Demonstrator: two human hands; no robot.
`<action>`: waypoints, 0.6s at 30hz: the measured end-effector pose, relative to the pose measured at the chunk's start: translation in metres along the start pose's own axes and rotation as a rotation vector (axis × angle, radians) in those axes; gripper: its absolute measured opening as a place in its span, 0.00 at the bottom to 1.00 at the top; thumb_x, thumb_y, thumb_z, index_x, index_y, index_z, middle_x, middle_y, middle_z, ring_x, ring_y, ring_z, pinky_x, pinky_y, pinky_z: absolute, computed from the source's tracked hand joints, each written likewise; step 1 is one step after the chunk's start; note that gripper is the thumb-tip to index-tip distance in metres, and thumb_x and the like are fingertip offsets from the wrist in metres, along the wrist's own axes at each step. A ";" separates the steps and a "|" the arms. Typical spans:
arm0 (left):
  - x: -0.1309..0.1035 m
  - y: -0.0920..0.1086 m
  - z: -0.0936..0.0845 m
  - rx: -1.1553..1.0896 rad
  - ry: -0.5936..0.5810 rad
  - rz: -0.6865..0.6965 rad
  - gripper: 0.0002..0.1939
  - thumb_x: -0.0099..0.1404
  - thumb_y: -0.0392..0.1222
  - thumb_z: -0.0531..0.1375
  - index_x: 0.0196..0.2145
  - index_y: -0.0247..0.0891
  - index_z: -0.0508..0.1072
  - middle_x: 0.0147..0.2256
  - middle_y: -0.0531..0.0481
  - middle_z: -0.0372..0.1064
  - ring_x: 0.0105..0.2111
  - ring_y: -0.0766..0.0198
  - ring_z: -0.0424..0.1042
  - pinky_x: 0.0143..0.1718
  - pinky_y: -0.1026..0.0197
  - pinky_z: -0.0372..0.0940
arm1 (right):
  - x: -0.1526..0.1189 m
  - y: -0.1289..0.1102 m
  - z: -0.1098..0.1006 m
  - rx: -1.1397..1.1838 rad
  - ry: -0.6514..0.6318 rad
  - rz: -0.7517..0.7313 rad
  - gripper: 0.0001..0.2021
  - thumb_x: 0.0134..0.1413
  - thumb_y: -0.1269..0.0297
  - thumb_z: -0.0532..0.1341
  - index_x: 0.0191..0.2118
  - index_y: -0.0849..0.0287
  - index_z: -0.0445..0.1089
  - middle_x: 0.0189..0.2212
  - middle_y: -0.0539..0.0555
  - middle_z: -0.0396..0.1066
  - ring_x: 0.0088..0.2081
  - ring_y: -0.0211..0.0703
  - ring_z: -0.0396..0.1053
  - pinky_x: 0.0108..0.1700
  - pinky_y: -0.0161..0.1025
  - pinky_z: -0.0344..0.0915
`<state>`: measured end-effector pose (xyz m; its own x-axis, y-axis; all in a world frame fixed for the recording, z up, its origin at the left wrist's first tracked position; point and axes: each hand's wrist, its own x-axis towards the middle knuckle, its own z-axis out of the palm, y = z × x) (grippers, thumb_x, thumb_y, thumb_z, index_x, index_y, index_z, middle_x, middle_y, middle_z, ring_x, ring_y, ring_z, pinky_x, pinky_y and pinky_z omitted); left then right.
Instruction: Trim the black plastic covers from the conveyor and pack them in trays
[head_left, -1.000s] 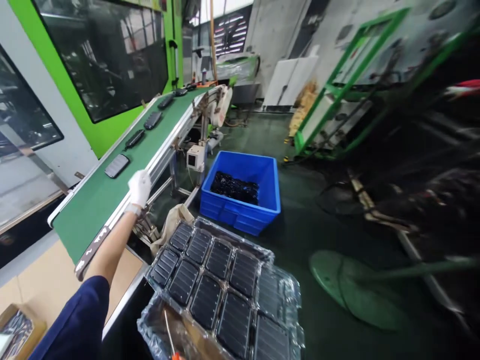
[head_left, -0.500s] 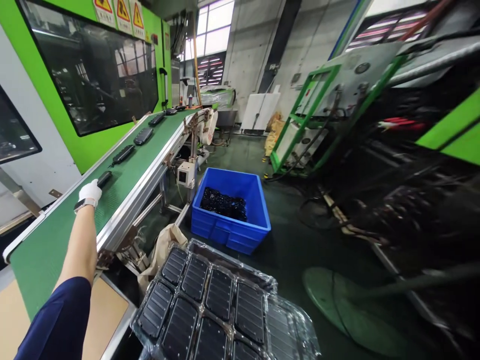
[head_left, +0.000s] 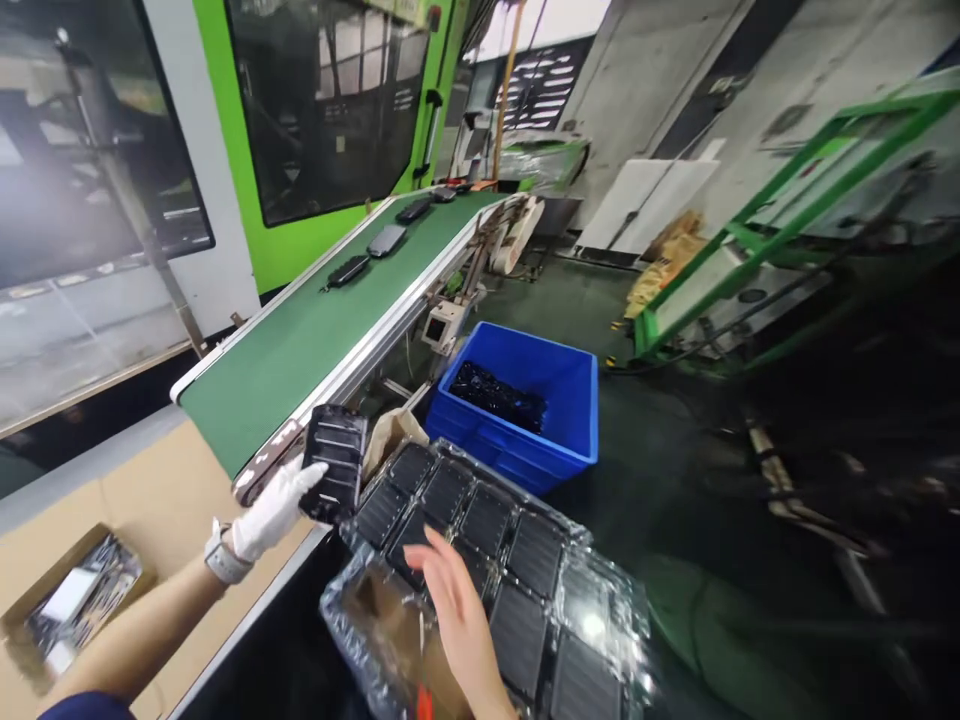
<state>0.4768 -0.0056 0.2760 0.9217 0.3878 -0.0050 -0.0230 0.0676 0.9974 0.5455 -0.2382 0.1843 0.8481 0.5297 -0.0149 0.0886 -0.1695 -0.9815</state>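
- Here, gloved left hand (head_left: 274,510), fingers clamped on a black part (head_left: 334,476).
- Bare right hand (head_left: 457,615), fingers apart, hovers over the tray (head_left: 600,625).

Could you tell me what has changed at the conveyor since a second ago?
The gloved left hand reached up the green belt, took one black ribbed part and has drawn it back off the belt's near end, where its grip holds it beside the clear tray. The bare right hand has come into view over the tray. The blue bin and the tray's rows of parts stayed as they were.
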 end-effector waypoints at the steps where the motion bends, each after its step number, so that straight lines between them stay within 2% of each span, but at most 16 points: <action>1: -0.024 -0.001 -0.005 0.005 -0.031 -0.022 0.21 0.61 0.53 0.56 0.48 0.41 0.72 0.47 0.45 0.72 0.49 0.53 0.69 0.51 0.50 0.65 | 0.008 -0.023 0.020 0.092 -0.022 -0.035 0.29 0.56 0.42 0.50 0.57 0.56 0.59 0.45 0.59 0.72 0.48 0.49 0.70 0.58 0.50 0.61; 3: -0.064 0.002 -0.022 0.022 -0.118 -0.064 0.21 0.62 0.53 0.56 0.49 0.42 0.72 0.48 0.46 0.72 0.51 0.53 0.67 0.55 0.49 0.61 | 0.019 -0.067 0.061 0.267 -0.113 -0.044 0.31 0.53 0.39 0.52 0.54 0.57 0.62 0.46 0.57 0.72 0.49 0.48 0.69 0.57 0.48 0.62; 6: -0.109 0.010 -0.059 0.026 -0.198 -0.110 0.20 0.62 0.54 0.55 0.49 0.45 0.72 0.48 0.49 0.72 0.52 0.54 0.67 0.56 0.49 0.59 | 0.021 -0.115 0.114 0.391 -0.353 0.089 0.31 0.51 0.36 0.52 0.49 0.57 0.69 0.43 0.55 0.74 0.49 0.48 0.70 0.53 0.46 0.65; 9: -0.141 0.016 -0.106 0.064 -0.233 -0.124 0.19 0.63 0.54 0.54 0.48 0.48 0.72 0.47 0.51 0.72 0.48 0.55 0.70 0.54 0.51 0.61 | 0.011 -0.137 0.153 0.391 -0.628 0.236 0.31 0.45 0.36 0.57 0.42 0.60 0.73 0.37 0.55 0.76 0.43 0.47 0.73 0.48 0.45 0.68; 12: -0.166 0.015 -0.154 0.165 -0.297 -0.161 0.18 0.62 0.52 0.55 0.47 0.47 0.73 0.43 0.52 0.74 0.45 0.56 0.70 0.53 0.53 0.62 | -0.006 -0.143 0.187 0.349 -0.812 0.240 0.26 0.42 0.43 0.64 0.40 0.61 0.74 0.34 0.52 0.76 0.39 0.44 0.73 0.47 0.43 0.68; 13: -0.173 0.014 -0.168 0.191 -0.278 -0.190 0.16 0.60 0.51 0.57 0.45 0.47 0.74 0.39 0.52 0.75 0.45 0.55 0.71 0.53 0.53 0.63 | -0.013 -0.144 0.198 0.334 -0.852 0.231 0.24 0.42 0.45 0.65 0.40 0.61 0.74 0.33 0.51 0.76 0.38 0.42 0.73 0.47 0.43 0.67; 15: -0.184 0.009 -0.194 0.220 -0.160 -0.241 0.12 0.55 0.50 0.62 0.37 0.47 0.77 0.32 0.52 0.76 0.40 0.54 0.73 0.50 0.53 0.65 | -0.027 -0.141 0.220 0.302 -0.875 0.207 0.22 0.42 0.48 0.66 0.39 0.60 0.74 0.31 0.49 0.75 0.36 0.41 0.72 0.47 0.43 0.67; 18: -0.192 0.001 -0.220 0.215 0.022 -0.231 0.08 0.44 0.46 0.68 0.26 0.47 0.77 0.28 0.50 0.75 0.35 0.51 0.75 0.47 0.51 0.67 | -0.040 -0.129 0.248 0.229 -0.686 0.138 0.20 0.37 0.49 0.69 0.35 0.59 0.73 0.29 0.47 0.73 0.35 0.39 0.70 0.45 0.41 0.67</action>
<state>0.2151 0.1223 0.2624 0.8845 0.4044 -0.2326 0.2709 -0.0391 0.9618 0.3703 -0.0317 0.2644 0.3194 0.9297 -0.1835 -0.1699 -0.1343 -0.9763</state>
